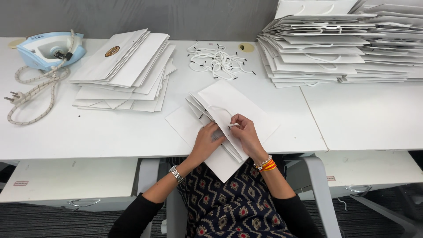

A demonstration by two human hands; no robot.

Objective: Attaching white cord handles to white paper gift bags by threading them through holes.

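**Threading a cord handle into a flat paper bag**

Centre of frame: flat white paper bag (229,119) lies angled on the white surface (110,132), its lower corner hanging over the near edge toward the person's lap.

Left hand (207,143) lies flat on the bag, fingers spread, pinning it down. It grips nothing that I can see.

Right hand (246,134) has thumb and forefinger pressed together on the end of a white cord handle (232,125), which loops up across the bag's top fold.

Step in hand, as I read it: feeding the cord tip through a punched hole near the bag's mouth (hole itself too small to see).

The next move calls for keeping the bag pinned, aiming the tip square at the hole and pulling the slack through without creasing the fold.

Around it:
- loose pile of white cords (216,59), top centre
- stack of flat bags (128,72), upper left, looks handle-less
- bigger stack of bags with handles (326,44), upper right
- blue clothes iron (50,48) with coiled flex, far upper left, unplugged
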